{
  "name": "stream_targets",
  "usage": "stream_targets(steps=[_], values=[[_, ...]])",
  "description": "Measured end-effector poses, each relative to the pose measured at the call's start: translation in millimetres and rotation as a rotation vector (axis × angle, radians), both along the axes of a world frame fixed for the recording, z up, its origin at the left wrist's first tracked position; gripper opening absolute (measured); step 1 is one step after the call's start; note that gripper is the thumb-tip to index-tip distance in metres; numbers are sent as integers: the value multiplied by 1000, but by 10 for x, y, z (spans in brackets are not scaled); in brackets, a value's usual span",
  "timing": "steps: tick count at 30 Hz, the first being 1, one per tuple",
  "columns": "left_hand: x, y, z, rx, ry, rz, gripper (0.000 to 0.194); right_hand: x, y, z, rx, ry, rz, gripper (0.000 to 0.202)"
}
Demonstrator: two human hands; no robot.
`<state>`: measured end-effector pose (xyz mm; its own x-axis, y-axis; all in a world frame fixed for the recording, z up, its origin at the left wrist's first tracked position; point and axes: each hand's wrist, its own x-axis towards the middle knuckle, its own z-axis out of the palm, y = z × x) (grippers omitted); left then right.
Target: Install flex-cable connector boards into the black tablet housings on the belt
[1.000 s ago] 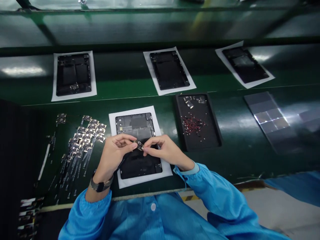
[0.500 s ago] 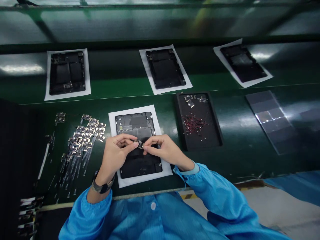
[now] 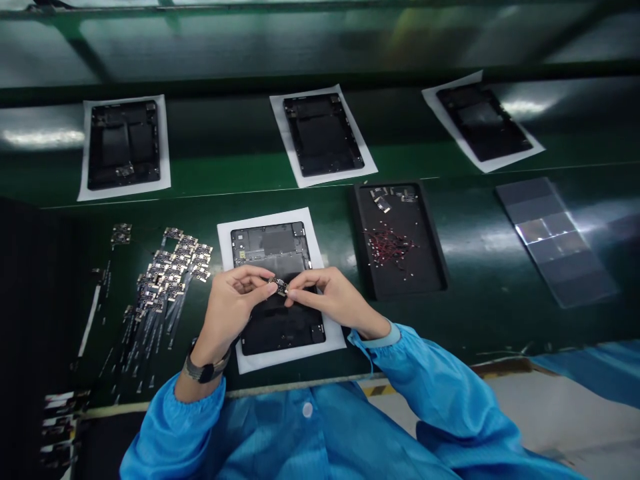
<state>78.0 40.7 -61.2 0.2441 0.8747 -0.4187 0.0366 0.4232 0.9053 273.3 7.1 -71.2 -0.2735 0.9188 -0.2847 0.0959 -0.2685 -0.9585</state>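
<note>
Item, landmark: black tablet housing (image 3: 280, 330), open side up on a white sheet (image 3: 226, 247), directly below both hands.

Item, in hand: small circuit board (image 3: 279, 287), over the middle of the tablet housing. Left hand (image 3: 229, 303): thumb and fingertips closed on the board's left end. Right hand (image 3: 333, 297): thumb and fingertips closed on its right end. Whether the board touches the housing: cannot tell.

Item, left of the tablet housing: heap of circuit boards (image 3: 173, 270), overlapping, with ribbon cables (image 3: 143, 350) trailing towards the near edge; beyond the heap, a small cluster of boards (image 3: 121, 233); farther left, a white strip (image 3: 89, 320).

Item, right of the tablet housing: black tray (image 3: 407, 285) holding red wires (image 3: 390, 244) and, at its far end, small metallic parts (image 3: 383, 202); farther right, clear plastic sheets (image 3: 560, 240).

Item, beyond the tablet housing: three more housings on white sheets, namely far-left housing (image 3: 113, 143), middle housing (image 3: 325, 133), far-right housing (image 3: 483, 123).

Condition, as judged: far-left housing shows a board and ribbon laid in; the near one shows a small yellowish part at its upper left, its centre partly hidden by the hands. The held board appears unseated, its placing and fixing apparently undone
</note>
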Motion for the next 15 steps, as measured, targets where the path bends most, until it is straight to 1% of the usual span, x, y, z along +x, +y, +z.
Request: stream_targets(steps=[3,7,13,15], values=[[-10,4,-9,-25,-29,-25,17,7,2,3,-23,52,7,18],[-9,3,-17,-32,-29,-29,17,28,6,3,-35,81,20,20],[23,-20,-27,-28,-26,-40,18,40,12,-78,-48,130,35,22],[39,-28,-34,-33,-38,-33,18,38,31,-78,-56,129,44,22]])
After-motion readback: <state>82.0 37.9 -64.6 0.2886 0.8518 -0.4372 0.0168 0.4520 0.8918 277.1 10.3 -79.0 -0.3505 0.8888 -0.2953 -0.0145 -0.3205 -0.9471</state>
